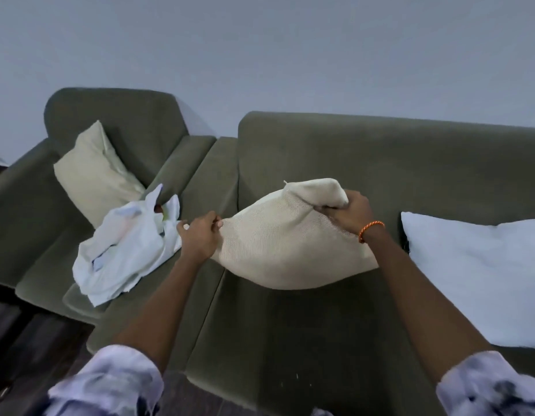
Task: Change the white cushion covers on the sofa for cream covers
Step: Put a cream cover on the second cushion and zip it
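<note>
While the cream-covered cushion [287, 247] rests on the sofa [380, 154], left hand [200, 235] pinches its corner; right hand [348, 214] clenches its top.

three cushions [290, 244], two hands [200, 235], one bag [125, 250]

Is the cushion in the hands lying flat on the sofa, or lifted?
Lifted: both hands hold the cream cushion by its corners above the sofa seat.

Both hands [200, 235] [347, 211] grip cream cushion [284, 247] above sofa [320, 325].
</note>
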`<move>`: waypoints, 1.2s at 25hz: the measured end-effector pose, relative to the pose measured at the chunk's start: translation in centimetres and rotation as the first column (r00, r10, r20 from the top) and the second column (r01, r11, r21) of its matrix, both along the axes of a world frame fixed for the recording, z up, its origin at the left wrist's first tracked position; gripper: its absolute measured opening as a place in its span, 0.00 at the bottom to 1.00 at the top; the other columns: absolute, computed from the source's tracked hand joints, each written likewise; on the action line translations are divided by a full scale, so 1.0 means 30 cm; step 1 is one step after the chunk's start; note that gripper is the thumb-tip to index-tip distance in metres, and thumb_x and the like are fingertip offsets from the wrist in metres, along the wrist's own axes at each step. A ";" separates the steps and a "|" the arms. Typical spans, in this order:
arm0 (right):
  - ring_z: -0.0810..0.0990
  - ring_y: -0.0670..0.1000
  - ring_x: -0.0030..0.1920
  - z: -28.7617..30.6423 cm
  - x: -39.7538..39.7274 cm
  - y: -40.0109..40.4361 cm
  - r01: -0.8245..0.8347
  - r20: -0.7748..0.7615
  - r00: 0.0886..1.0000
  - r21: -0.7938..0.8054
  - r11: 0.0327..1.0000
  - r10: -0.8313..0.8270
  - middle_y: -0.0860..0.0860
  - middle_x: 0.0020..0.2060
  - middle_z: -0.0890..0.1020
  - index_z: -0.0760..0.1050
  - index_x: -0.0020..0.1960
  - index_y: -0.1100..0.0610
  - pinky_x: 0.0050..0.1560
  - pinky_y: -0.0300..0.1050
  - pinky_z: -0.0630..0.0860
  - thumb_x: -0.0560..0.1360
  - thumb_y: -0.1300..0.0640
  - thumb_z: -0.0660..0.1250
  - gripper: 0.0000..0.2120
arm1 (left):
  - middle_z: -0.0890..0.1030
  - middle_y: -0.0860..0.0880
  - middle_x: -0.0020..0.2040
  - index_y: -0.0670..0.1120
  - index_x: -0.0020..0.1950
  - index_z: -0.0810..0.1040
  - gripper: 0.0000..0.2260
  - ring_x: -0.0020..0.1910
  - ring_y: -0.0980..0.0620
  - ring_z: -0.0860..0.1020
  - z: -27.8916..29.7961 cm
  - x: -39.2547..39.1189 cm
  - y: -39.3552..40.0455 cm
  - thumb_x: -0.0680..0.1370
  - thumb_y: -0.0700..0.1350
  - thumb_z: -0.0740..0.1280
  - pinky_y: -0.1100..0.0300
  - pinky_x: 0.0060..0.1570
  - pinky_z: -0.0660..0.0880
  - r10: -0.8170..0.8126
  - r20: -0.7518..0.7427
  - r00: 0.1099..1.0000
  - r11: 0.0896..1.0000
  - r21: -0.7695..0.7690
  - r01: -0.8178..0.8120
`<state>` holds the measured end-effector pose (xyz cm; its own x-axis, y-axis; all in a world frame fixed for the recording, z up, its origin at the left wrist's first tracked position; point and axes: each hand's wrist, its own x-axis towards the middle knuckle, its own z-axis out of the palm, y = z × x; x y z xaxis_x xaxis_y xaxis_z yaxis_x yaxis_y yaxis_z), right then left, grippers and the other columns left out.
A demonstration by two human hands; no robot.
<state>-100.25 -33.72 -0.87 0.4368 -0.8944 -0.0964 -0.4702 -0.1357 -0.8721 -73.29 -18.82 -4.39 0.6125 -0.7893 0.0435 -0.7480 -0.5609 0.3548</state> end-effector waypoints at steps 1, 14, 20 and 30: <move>0.78 0.43 0.39 -0.001 0.012 -0.053 0.011 -0.010 1.000 -0.003 1.000 -0.011 0.43 0.36 0.80 0.76 0.42 0.48 0.43 0.38 0.72 0.67 0.51 0.76 0.09 | 0.81 0.46 0.47 0.46 0.48 0.75 0.07 0.53 0.43 0.77 0.009 0.009 -0.068 0.80 0.42 0.57 0.49 0.62 0.60 0.024 -0.021 0.999 1.000 -0.012 -0.025; 0.79 0.53 0.49 -0.263 0.133 -0.551 0.392 -0.003 0.920 0.036 0.919 -0.392 0.51 0.48 0.82 0.76 0.53 0.55 0.47 0.42 0.69 0.67 0.50 0.75 0.18 | 0.82 0.47 0.52 0.49 0.52 0.79 0.09 0.56 0.46 0.76 -0.202 0.088 -0.770 0.80 0.43 0.59 0.49 0.62 0.61 0.115 -0.060 0.992 0.989 0.101 -0.109; 0.77 0.52 0.57 -0.327 0.124 -0.565 0.296 0.000 0.951 0.293 0.909 -0.309 0.48 0.59 0.78 0.66 0.66 0.51 0.57 0.53 0.76 0.60 0.42 0.78 0.40 | 0.77 0.43 0.61 0.47 0.61 0.75 0.13 0.64 0.42 0.71 -0.299 0.098 -0.783 0.81 0.43 0.56 0.47 0.60 0.66 0.185 -0.150 0.971 0.970 0.186 -0.156; 0.76 0.55 0.60 -0.320 0.081 -0.515 0.181 0.033 0.978 0.361 0.915 -0.206 0.52 0.61 0.77 0.68 0.67 0.55 0.61 0.55 0.74 0.62 0.53 0.80 0.38 | 0.65 0.45 0.72 0.45 0.66 0.70 0.19 0.76 0.44 0.54 -0.301 -0.101 -0.690 0.81 0.55 0.56 0.40 0.68 0.52 -0.041 -0.145 0.989 0.997 -0.073 0.030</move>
